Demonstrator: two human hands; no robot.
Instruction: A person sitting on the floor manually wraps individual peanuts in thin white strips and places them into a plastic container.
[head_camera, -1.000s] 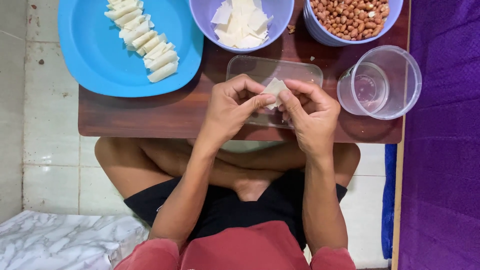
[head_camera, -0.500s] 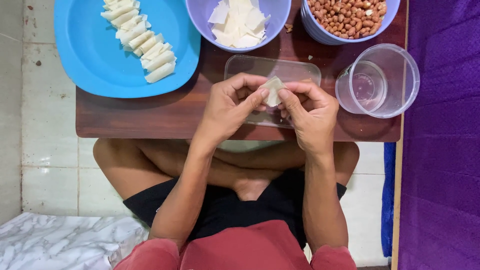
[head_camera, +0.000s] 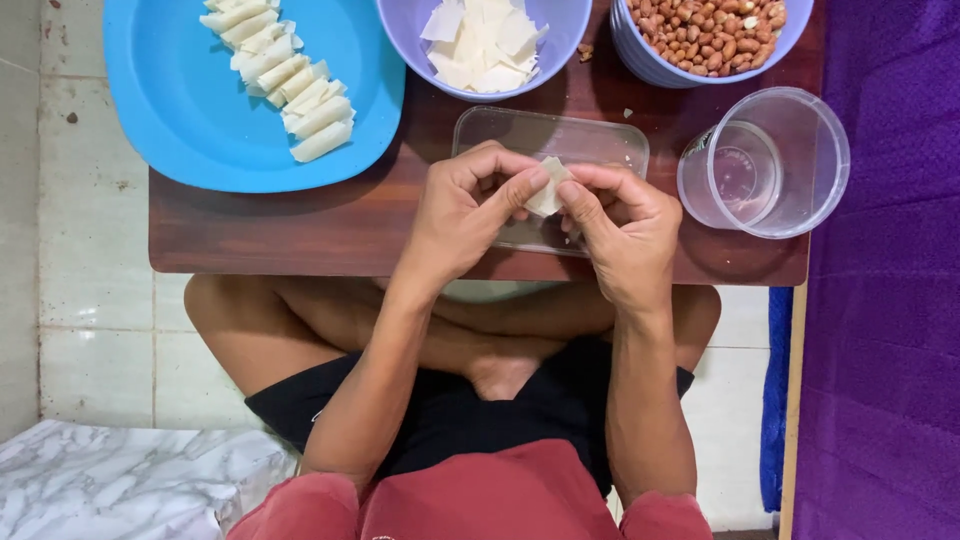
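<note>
A: Item held?
B: One pale wrapper piece (head_camera: 547, 188), pinched between your left hand (head_camera: 468, 215) and right hand (head_camera: 622, 230), both pressed together over the clear shallow tray (head_camera: 590, 140).

A: Surroundings?
B: Wooden table (head_camera: 300, 225). Far: bowl of wrappers (head_camera: 560, 35), bowl of peanuts (head_camera: 650, 65). Left: blue plate (head_camera: 190, 120) with rolled pieces (head_camera: 285, 80). Right: clear tub (head_camera: 765, 165).

Both hands (head_camera: 545, 215) together, fingertips pinched (forearms angled inward, legs crossed below).
</note>
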